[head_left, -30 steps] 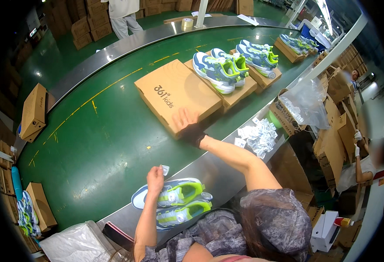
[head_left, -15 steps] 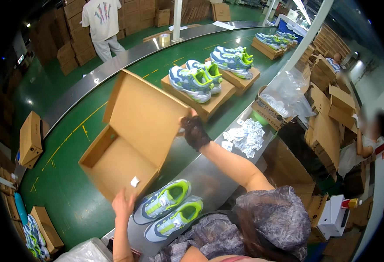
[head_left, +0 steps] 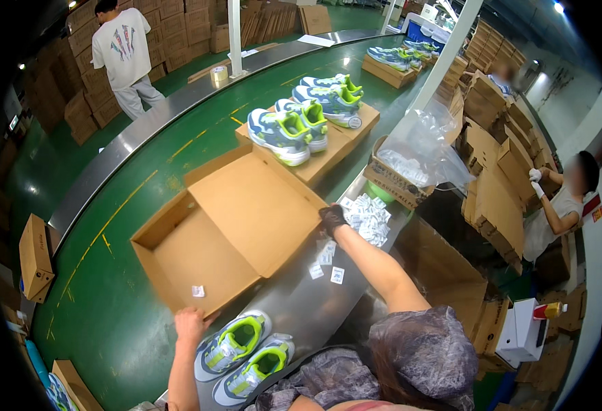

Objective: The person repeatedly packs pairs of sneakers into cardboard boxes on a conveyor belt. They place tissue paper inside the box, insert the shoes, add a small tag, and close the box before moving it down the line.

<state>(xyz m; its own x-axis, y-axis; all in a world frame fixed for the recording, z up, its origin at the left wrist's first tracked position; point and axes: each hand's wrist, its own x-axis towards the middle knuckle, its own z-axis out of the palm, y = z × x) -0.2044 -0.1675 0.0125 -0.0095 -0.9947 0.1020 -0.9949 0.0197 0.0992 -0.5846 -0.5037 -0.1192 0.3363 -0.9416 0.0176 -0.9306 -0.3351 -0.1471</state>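
A second ago we saw the cardboard box (head_left: 184,257) closed; now it lies open, its lid (head_left: 260,205) folded back lower than half a second ago. The small white packet (head_left: 198,291), first in our left hand (head_left: 190,323), now rests inside the box, and that hand has come to the box's near wall. Our gloved right hand (head_left: 332,219) has moved to the lid's corner, and several loose packets (head_left: 338,275) have appeared on the metal ledge (head_left: 284,301) beside it.

Open box (head_left: 253,212): dull cardboard
Ledge (head_left: 294,298): smooth, shiny metal
Green belt (head_left: 109,288): smooth, shiny
Bag (head_left: 432,140): crinkly, see-through plastic
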